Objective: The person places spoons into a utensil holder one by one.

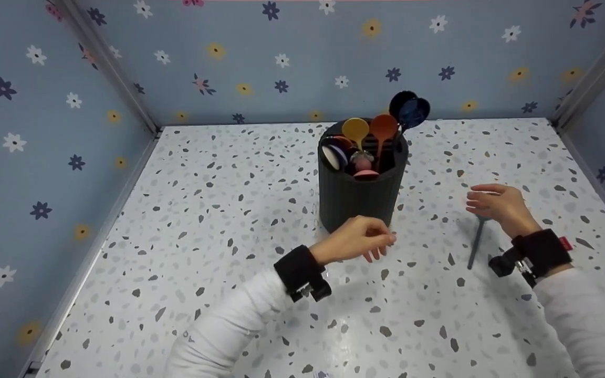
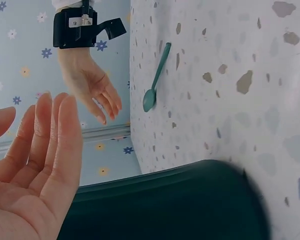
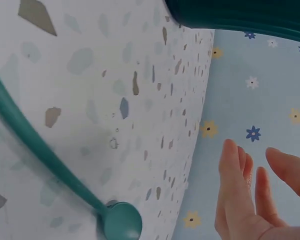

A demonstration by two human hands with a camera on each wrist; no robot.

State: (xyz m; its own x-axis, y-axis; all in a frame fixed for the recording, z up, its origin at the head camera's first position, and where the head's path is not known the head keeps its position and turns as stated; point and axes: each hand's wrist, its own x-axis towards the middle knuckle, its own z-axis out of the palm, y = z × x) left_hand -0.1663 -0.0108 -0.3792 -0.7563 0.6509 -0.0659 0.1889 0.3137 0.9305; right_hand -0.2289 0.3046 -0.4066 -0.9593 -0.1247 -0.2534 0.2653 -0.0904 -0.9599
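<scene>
A dark ribbed utensil holder (image 1: 360,197) stands upright on the speckled table, packed with several spoons. Among them are a yellow spoon (image 1: 355,129), an orange spoon (image 1: 384,127) and dark blue spoons (image 1: 413,113) at its right rim. Just in front of the holder hovers my left hand (image 1: 357,239), fingers loosely bent and nothing in them. To the right, my right hand (image 1: 502,207) is raised over a teal spoon (image 3: 45,155) that lies on the table. That hand is apart from the spoon and holds nothing; in the head view it hides the spoon's bowl.
Flower-patterned panels (image 1: 281,58) enclose the table (image 1: 202,220) at the back and on both sides. Each wrist carries a black strap (image 1: 300,270) with a small camera mount.
</scene>
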